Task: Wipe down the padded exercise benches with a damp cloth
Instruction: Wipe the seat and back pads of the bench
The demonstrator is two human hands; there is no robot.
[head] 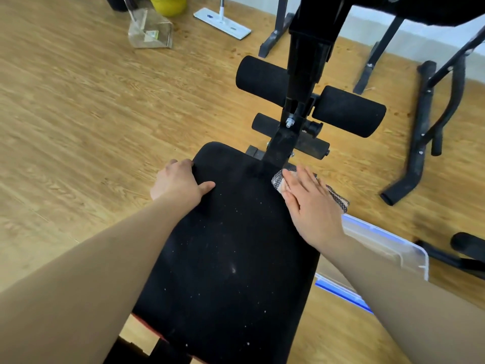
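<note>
Head view: left hand (178, 183) grips bench pad (231, 248) edge; right hand (312, 207), fingers (303, 179) flat, on cloth (278, 179) beside frame post (283, 141).

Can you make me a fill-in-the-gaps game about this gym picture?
1. The right hand presses a ____ flat onto the bench pad.
2. The left hand grips the pad's edge; the pad is coloured ____.
3. The pot beside the flat mop is ____.
Missing words: cloth, black, yellow.
</note>
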